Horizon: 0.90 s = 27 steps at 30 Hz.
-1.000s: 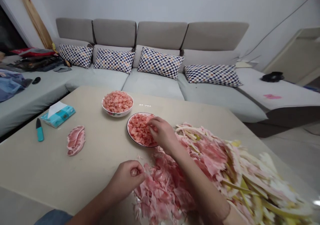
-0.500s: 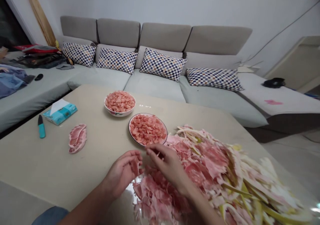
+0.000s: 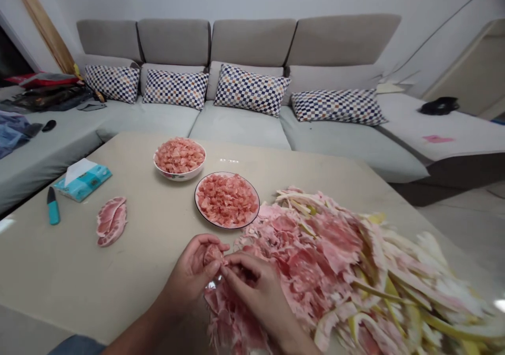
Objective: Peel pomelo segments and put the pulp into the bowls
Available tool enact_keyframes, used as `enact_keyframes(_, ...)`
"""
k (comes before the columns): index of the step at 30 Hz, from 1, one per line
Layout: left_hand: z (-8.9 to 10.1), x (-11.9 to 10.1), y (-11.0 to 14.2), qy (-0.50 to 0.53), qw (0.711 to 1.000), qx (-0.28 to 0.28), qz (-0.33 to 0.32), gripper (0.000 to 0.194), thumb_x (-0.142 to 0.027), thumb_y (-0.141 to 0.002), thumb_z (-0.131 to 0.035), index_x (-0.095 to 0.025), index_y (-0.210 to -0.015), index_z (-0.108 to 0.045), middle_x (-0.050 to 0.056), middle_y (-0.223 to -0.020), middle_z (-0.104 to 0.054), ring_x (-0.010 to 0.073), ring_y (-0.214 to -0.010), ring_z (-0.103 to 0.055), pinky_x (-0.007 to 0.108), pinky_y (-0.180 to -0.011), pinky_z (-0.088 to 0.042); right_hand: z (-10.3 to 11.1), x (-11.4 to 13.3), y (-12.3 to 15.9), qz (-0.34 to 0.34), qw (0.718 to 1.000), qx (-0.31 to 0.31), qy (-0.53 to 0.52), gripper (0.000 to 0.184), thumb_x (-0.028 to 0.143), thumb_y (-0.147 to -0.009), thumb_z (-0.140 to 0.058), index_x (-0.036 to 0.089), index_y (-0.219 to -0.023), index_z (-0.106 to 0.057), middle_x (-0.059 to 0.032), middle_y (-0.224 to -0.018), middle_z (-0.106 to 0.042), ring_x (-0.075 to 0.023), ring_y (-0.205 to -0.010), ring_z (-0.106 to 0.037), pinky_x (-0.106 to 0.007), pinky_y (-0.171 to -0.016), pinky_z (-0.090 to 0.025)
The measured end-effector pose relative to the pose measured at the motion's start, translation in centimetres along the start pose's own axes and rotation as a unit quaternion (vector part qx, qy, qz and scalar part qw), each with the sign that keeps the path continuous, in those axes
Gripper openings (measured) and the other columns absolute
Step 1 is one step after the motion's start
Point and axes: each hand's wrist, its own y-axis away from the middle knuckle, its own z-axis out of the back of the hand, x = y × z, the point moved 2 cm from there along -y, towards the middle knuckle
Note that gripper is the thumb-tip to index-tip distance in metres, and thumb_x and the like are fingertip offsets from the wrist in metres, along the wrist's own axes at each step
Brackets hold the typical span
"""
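Observation:
A small piece of pink pomelo flesh (image 3: pixel 213 255) lies in the curled fingers of my left hand (image 3: pixel 193 271). My right hand (image 3: pixel 256 289) meets it from the right, thumb and forefinger pinched at the piece's edge. Just beyond my hands is a dark-rimmed plate (image 3: pixel 196 205) heaped with pomelo pulp (image 3: pixel 226 200). A large pile of torn pink membranes (image 3: pixel 292 250) spreads under and beside my right hand, with thick yellow-green peel strips (image 3: pixel 394 297) on its right side. To the left, pomelo segments (image 3: pixel 112 221) rest on the table.
A bowl (image 3: pixel 179 176) full of pulp stands behind the plate. At the table's left are a blue tissue pack (image 3: pixel 83 182) and a teal-handled knife (image 3: pixel 53 213). Behind the table (image 3: pixel 150 271) runs a grey sofa (image 3: pixel 240 131) with checkered cushions (image 3: pixel 252 89).
My hands were slightly apart; now they have come together, with the right fingertips pinching at the pomelo piece in the left. The camera view has shifted slightly.

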Motion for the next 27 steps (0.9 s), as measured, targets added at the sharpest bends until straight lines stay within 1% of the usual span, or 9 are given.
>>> enact_keyframes(3,0.2,0.2,-0.1,-0.037,0.999,-0.024,0.007,0.034,-0.026,-0.075,-0.075,-0.021,-0.104,-0.057,0.005,-0.096,-0.063,0.0185,-0.095,-0.060,0.028,-0.082,-0.048,0.2,-0.2,0.3,-0.002,1.000,-0.003,-0.001,0.016,0.030,-0.086,-0.062,0.020,-0.081,-0.073,-0.0036,-0.076,-0.071,-0.0164,-0.066,-0.062,-0.025,-0.060,-0.045)
enact_keyframes(6,0.2,0.2,-0.3,-0.067,0.997,-0.044,0.009,0.039,-0.024,-0.069,-0.078,-0.020,-0.103,-0.059,0.002,-0.087,-0.061,0.0163,-0.084,-0.060,0.026,-0.076,-0.049,0.5,0.0,0.3,0.013,1.000,-0.010,0.016,0.016,0.026,-0.085,-0.061,0.020,-0.078,-0.073,-0.0033,-0.073,-0.070,-0.0162,-0.065,-0.062,-0.025,-0.061,-0.044)
enact_keyframes(11,0.3,0.2,-0.3,-0.094,0.991,-0.091,0.011,0.039,-0.020,-0.062,-0.081,-0.020,-0.097,-0.062,0.001,-0.086,-0.063,0.0169,-0.084,-0.062,0.027,-0.077,-0.050,0.9,0.1,0.0,0.019,1.000,-0.006,0.020,0.014,0.022,-0.081,-0.061,0.019,-0.077,-0.074,-0.0041,-0.072,-0.069,-0.0161,-0.064,-0.060,-0.025,-0.059,-0.043)
enact_keyframes(13,0.2,0.3,-0.2,-0.096,0.991,-0.097,0.013,0.038,-0.018,-0.062,-0.081,-0.020,-0.095,-0.062,0.001,-0.086,-0.064,0.0164,-0.083,-0.062,0.027,-0.077,-0.050,0.9,0.0,0.1,0.006,1.000,-0.010,0.026,0.014,0.022,-0.079,-0.060,0.019,-0.073,-0.073,-0.0024,-0.064,-0.064,-0.0143,-0.057,-0.055,-0.024,-0.054,-0.039)
enact_keyframes(15,0.1,0.5,-0.1,-0.097,0.990,-0.099,0.019,0.036,-0.017,-0.062,-0.081,-0.020,-0.094,-0.062,0.000,-0.086,-0.064,0.0157,-0.083,-0.063,0.026,-0.077,-0.050,0.7,0.0,0.3,-0.015,0.999,-0.026,0.029,0.014,0.020,-0.075,-0.059,0.018,-0.066,-0.069,0.0005,-0.056,-0.056,-0.0120,-0.051,-0.047,-0.023,-0.049,-0.034)
enact_keyframes(18,-0.1,0.7,0.1,-0.093,0.990,-0.102,0.024,0.034,-0.017,-0.062,-0.081,-0.020,-0.091,-0.063,-0.001,-0.084,-0.064,0.0149,-0.081,-0.063,0.024,-0.075,-0.050,0.2,-0.2,0.6,-0.067,0.996,-0.054,-0.011,0.012,0.021,-0.069,-0.058,0.018,-0.057,-0.060,0.0036,-0.051,-0.047,-0.0097,-0.047,-0.038,-0.021,-0.045,-0.028)
enact_keyframes(22,-0.1,0.6,0.2,-0.060,0.994,-0.085,0.011,0.036,-0.019,-0.060,-0.085,-0.018,-0.089,-0.062,0.000,-0.082,-0.064,0.0140,-0.079,-0.062,0.022,-0.071,-0.048,-0.3,-0.8,0.4,-0.141,0.981,-0.069,-0.117,0.018,0.030,-0.064,-0.062,0.018,-0.055,-0.052,0.0042,-0.052,-0.046,-0.0085,-0.047,-0.036,-0.020,-0.046,-0.027)
enact_keyframes(25,-0.2,0.4,0.1,0.002,0.999,-0.036,0.028,0.045,-0.024,-0.063,-0.085,-0.018,-0.099,-0.059,0.000,-0.080,-0.065,0.0129,-0.073,-0.062,0.022,-0.068,-0.047,-0.2,-1.3,0.1,-0.172,0.965,-0.037,-0.193,0.022,0.034,-0.063,-0.064,0.019,-0.056,-0.050,0.0059,-0.049,-0.044,-0.0071,-0.045,-0.032,-0.020,-0.045,-0.025)
enact_keyframes(27,-0.3,0.3,0.1,0.041,0.997,-0.006,0.061,0.049,-0.029,-0.068,-0.082,-0.019,-0.108,-0.056,0.001,-0.080,-0.065,0.0120,-0.069,-0.061,0.023,-0.067,-0.047,0.0,-1.3,-0.1,-0.166,0.961,-0.014,-0.222,0.025,0.036,-0.064,-0.066,0.018,-0.057,-0.050,0.0060,-0.050,-0.044,-0.0070,-0.045,-0.033,-0.020,-0.045,-0.026)
